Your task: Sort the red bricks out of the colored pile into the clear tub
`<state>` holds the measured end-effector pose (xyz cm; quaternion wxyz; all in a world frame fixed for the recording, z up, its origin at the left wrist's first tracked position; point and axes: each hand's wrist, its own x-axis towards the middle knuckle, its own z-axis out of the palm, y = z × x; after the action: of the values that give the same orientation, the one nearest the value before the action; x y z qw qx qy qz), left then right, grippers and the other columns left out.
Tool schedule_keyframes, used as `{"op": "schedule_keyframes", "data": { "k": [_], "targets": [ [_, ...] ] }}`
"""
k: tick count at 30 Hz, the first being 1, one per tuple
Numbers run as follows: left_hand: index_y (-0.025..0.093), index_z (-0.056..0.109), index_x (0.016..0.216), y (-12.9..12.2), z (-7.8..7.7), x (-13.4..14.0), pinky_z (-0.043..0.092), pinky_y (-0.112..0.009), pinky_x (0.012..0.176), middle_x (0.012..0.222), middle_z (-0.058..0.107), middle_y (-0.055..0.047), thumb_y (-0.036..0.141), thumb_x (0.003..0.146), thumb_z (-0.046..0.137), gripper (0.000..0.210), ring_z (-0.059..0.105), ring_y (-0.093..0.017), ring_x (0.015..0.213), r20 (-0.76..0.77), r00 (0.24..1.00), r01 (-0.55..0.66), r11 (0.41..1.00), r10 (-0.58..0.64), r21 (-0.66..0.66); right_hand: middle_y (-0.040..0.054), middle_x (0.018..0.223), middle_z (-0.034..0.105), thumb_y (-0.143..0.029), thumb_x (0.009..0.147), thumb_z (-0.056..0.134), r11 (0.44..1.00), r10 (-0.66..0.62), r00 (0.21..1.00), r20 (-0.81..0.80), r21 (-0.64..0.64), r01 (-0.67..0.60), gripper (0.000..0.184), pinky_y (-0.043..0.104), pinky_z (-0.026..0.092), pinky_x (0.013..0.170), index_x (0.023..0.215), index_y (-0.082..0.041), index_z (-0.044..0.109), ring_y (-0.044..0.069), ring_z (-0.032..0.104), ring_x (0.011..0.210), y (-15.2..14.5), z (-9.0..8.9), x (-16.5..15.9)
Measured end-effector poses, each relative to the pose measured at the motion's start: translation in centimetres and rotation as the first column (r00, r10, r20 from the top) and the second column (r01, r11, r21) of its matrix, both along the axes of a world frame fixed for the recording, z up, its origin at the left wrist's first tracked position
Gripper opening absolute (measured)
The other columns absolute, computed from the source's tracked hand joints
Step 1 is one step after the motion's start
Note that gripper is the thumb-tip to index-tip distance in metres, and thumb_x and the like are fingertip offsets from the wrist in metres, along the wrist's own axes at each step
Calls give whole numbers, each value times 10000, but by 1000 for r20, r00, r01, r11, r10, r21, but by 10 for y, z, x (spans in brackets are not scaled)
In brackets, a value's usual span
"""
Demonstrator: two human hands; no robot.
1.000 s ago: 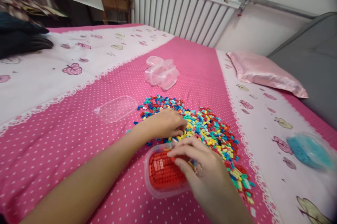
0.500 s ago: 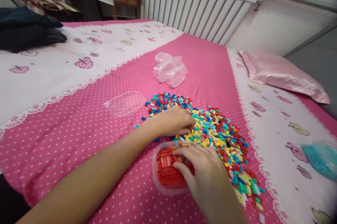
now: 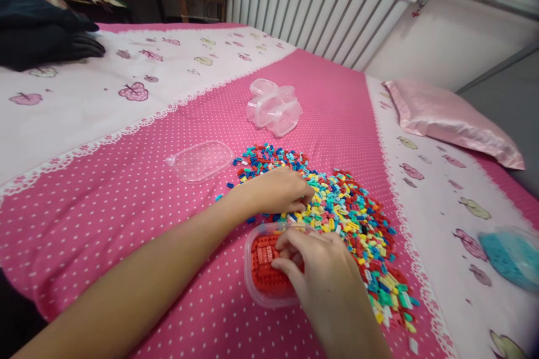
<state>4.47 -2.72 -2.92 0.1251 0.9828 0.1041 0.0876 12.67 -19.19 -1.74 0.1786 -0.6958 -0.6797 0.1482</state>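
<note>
On the bed [image 3: 84,201], our left hand [image 3: 280,190] is at the brick pile [image 3: 345,207], fingers curled; our right hand [image 3: 326,269] bends thumb and fingers close over the red bricks [image 3: 267,277] in the clear tub [image 3: 249,269]. We cannot tell whether either pinches anything. Tub beside pile presumably shortens our reach.

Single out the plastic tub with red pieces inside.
The near tub, partly under the right hand: the far-right tub shows blue, and the clustered tubs farther back look colourless.
</note>
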Motion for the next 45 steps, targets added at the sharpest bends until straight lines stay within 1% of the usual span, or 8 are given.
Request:
{"op": "schedule_keyframes", "data": {
  "k": [7,11,15,18,21,27,35,45],
  "targets": [
    [196,723,889,-1,1,0,441,-295,740,852,761,-38,222,883,631,96,692,-203,829,-5,1000,-19,1000,19,6,-34,759,690,-86,711,806,1000,-22,1000,5,-6,22,229,344,364,741,738,-237,637,224,613,756,1,1,-2],
    [198,725,891,-1,0,0,442,-297,735,850,759,-38,216,877,637,91,691,-204,829,-8,1000,-18,1000,18,7,-43,726,673,-68,698,806,999,-27,999,22,-28,28,243,338,346,724,723,-235,631,209,596,715,4,1,-3],
    [206,725,882,0,-1,0,438,-294,729,832,756,-34,215,871,644,83,686,-200,821,20,1000,-12,1000,12,12,-45,690,662,-65,690,807,999,-26,999,45,-22,27,247,331,327,699,712,-236,630,199,581,675,4,0,-3],
    [207,725,888,0,-1,0,440,-291,739,842,757,-33,215,875,638,89,686,-197,828,5,1000,-12,1000,12,8,-47,675,657,-58,674,816,999,-20,999,49,-24,21,260,327,320,688,704,-235,627,197,577,666,4,0,-3],
    [204,726,892,0,0,0,441,-293,744,853,759,-35,216,881,630,97,688,-199,835,-16,1000,-17,1000,17,7,-50,678,656,-55,670,820,999,-13,999,44,-34,14,267,327,321,690,708,-232,625,192,573,656,4,0,-2],
    [207,728,894,0,-1,0,444,-294,755,850,760,-34,222,880,631,99,690,-200,847,0,1000,-19,1000,19,5,-49,705,661,-86,677,832,998,-9,1000,23,-56,10,260,329,328,691,741,-237,631,196,580,676,4,0,-2],
    [199,724,877,0,-1,0,442,-295,744,828,754,-37,211,879,623,102,685,-199,819,11,1000,-12,1000,12,3,-40,754,672,-74,721,777,998,0,1000,16,-58,1,232,329,348,698,748,-238,615,203,594,713,3,3,-2],
    [193,711,871,0,0,-1,429,-281,724,827,749,-37,228,894,608,111,678,-189,802,9,1000,-15,1000,15,2,-41,742,662,-46,692,780,999,9,1000,11,-48,-8,258,326,364,690,746,-241,621,197,580,712,2,4,-2]
  ]
}}
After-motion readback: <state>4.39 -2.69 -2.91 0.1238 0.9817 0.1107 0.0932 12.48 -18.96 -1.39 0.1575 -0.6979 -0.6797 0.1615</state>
